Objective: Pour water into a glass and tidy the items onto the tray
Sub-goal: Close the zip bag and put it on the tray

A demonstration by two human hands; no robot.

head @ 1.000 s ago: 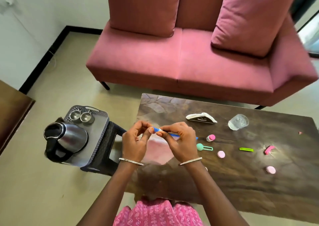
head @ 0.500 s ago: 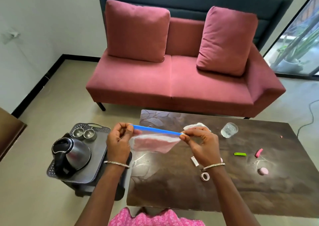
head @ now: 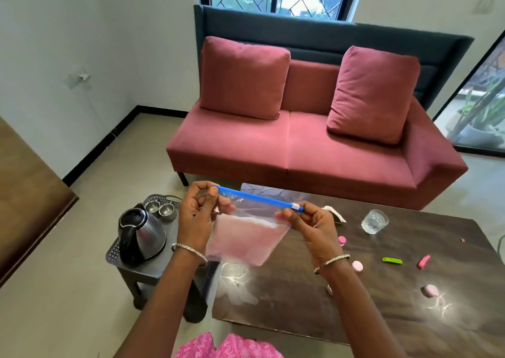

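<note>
I hold a clear zip bag (head: pixel 246 241) with pink contents and a blue zip strip up in front of me. My left hand (head: pixel 198 212) pinches the strip's left end. My right hand (head: pixel 306 222) pinches the right end by the white slider. A clear glass (head: pixel 375 221) stands on the dark wooden table (head: pixel 355 316). A steel kettle (head: pixel 142 236) and two small steel cups (head: pixel 161 208) sit on a grey tray (head: pixel 114 251) on a low stool to the left.
Small items lie on the table: pink round pieces (head: pixel 431 290), a green clip (head: pixel 392 260), a pink clip (head: pixel 423 261) and a white packet (head: pixel 337 215) partly behind my right hand. A red sofa (head: pixel 300 144) stands beyond the table.
My hands have moved apart along the blue strip and lifted the bag higher. My head has tilted up, bringing the sofa back and window into view.
</note>
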